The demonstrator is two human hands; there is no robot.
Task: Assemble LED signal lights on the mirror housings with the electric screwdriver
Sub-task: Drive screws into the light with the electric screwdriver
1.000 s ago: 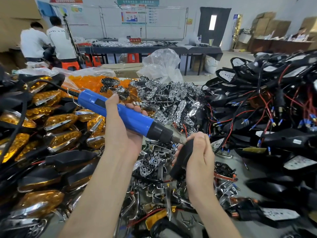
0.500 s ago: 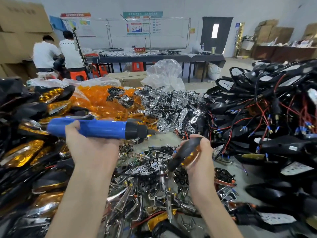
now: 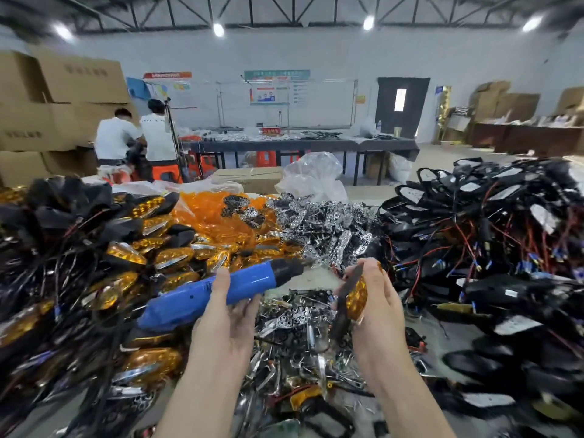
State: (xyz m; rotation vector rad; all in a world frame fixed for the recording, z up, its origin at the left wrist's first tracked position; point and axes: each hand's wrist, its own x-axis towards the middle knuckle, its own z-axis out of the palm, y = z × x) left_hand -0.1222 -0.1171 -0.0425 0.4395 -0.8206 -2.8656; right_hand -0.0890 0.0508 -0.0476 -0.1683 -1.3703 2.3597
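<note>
Left hand point(image 3: 227, 314) grips the blue electric screwdriver point(image 3: 252, 284) round its mid barrel, thumb on top and fingers point(image 3: 245, 311) curled beneath. The bit end points far and right, towards the other hand.

Right hand point(image 3: 379, 298) is clenched round one mirror housing point(image 3: 343, 306), black shell tilted on edge, with the amber LED signal light point(image 3: 357, 298) seated against the palm side. Both are held up over the counter point(image 3: 439, 327), near centre.

Handling, as a judgement: the housing looks like light, rigid moulded plastic, smooth and likely to twist under driver torque. Best held across the shell edges, clear of the screw hole. The lens is probably brittle and easily scratched, so squeeze the shell, not the amber face. The driver is the heavier item, and a mid-barrel hold balances it.

Surroundings: heap of finished units point(image 3: 126, 257) at left, bag of amber lenses point(image 3: 215, 213) far centre, chrome reflectors point(image 3: 319, 222) beside it, wired housings point(image 3: 474, 248) at right, their red leads tangled and likely to snag when one is pulled
</note>
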